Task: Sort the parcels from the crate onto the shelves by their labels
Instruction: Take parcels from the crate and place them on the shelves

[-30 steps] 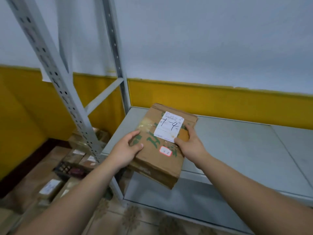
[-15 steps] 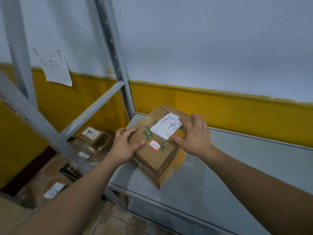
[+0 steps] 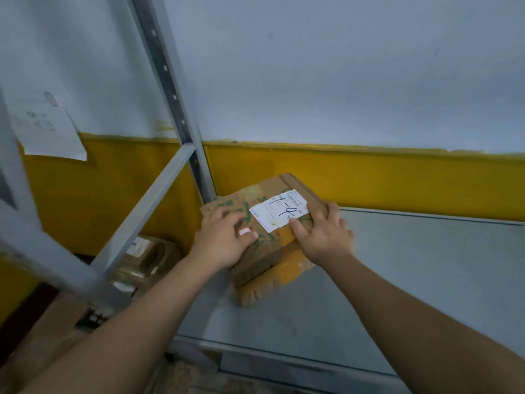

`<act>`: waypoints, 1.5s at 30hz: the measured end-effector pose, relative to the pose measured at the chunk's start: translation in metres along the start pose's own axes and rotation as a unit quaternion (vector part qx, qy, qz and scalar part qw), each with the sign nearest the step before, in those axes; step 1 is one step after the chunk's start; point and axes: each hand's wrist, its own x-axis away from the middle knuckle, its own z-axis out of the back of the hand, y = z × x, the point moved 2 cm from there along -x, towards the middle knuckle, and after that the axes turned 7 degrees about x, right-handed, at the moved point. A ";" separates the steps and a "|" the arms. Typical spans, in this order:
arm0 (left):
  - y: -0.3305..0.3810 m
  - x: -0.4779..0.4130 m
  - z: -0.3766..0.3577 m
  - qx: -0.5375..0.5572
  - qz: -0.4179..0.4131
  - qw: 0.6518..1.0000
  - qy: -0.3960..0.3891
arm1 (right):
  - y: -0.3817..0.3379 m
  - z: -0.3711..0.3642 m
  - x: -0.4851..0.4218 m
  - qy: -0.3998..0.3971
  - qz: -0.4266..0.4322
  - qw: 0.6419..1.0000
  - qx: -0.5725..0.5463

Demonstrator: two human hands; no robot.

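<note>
The parcel (image 3: 264,243), a brown cardboard box with green print, is down on the grey shelf (image 3: 412,280) in its back left corner. It is turned so one corner points toward me, and its front face is mirrored in the shelf's glossy surface. A white label (image 3: 279,210) on its top carries a handwritten "1-4", and a small red-edged sticker (image 3: 245,231) sits nearer to me.

My left hand (image 3: 224,243) holds the box's left side. The thumb lies across the top, just touching the sticker, and the fingers are close together and bent over the left edge. My right hand (image 3: 321,237) grips the right side. Its thumb presses on the top at the label's near corner, and its fingers are pressed together and curled over the right edge.

Just behind the box stand the shelf's perforated upright post (image 3: 170,89) and the yellow band of the wall (image 3: 369,177). A diagonal brace (image 3: 147,206) runs down to the left from the post. Below the brace, on the floor, lie other parcels (image 3: 145,254), blurred. A paper note (image 3: 45,129) hangs on the wall at far left, but I can't read its writing.
</note>
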 end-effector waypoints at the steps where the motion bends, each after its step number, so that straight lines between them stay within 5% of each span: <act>1: 0.003 0.005 -0.005 -0.002 -0.016 0.999 -0.043 | -0.002 -0.001 0.003 0.003 -0.016 1.000 0.000; 4: -0.002 0.014 -0.017 -0.055 -0.068 0.988 -0.128 | -0.006 -0.003 0.011 0.010 -0.058 0.998 0.006; 8: -0.024 0.005 -0.014 -0.109 -0.129 0.979 -0.116 | -0.004 -0.004 0.029 0.030 -0.068 0.997 -0.035; 15: -0.027 -0.022 0.003 -0.151 -0.083 0.979 -0.107 | 0.001 -0.037 0.079 0.027 -0.014 0.990 -0.137; 23: -0.026 -0.024 -0.013 -0.218 -0.088 0.968 -0.087 | 0.081 -0.090 0.082 -0.153 -0.118 0.974 0.120; 45: -0.014 -0.063 -0.020 -0.221 -0.073 0.970 -0.067 | 0.091 -0.101 0.088 -0.128 -0.081 0.982 0.113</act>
